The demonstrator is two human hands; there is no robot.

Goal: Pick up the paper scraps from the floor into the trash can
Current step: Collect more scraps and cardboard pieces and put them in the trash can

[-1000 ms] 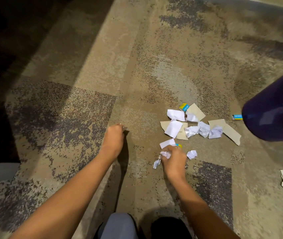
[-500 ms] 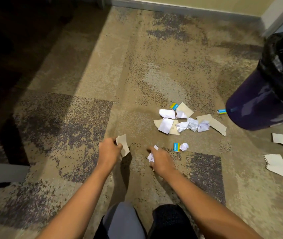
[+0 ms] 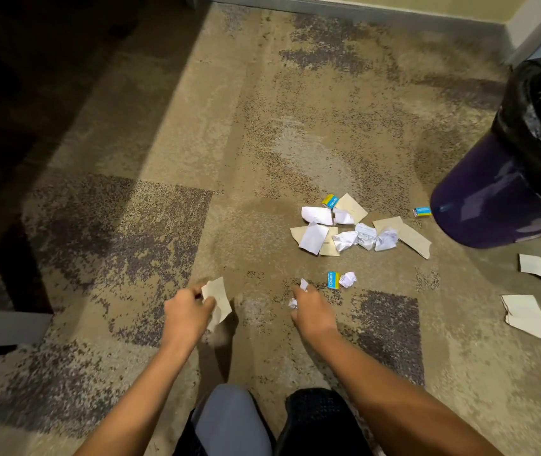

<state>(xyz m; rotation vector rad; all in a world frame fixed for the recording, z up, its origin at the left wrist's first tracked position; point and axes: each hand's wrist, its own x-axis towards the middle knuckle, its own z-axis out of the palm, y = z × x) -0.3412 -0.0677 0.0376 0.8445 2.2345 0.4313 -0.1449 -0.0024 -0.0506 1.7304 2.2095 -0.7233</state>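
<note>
1. Two hands hover low over the carpet (image 3: 163, 153); the left hand (image 3: 185, 311) pinches a beige paper scrap (image 3: 218, 297).
2. Right hand (image 3: 311, 311) curls round crumpled white scraps (image 3: 303, 284).
3. Farther right, a scrap pile (image 3: 344, 238) lies on the floor beside the purple trash can (image 3: 493, 192).

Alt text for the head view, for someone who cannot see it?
A person's left hand holds a tan paper scrap and the right hand grips white crumpled scraps above a carpet; more scraps lie ahead, near a purple trash can.
</note>
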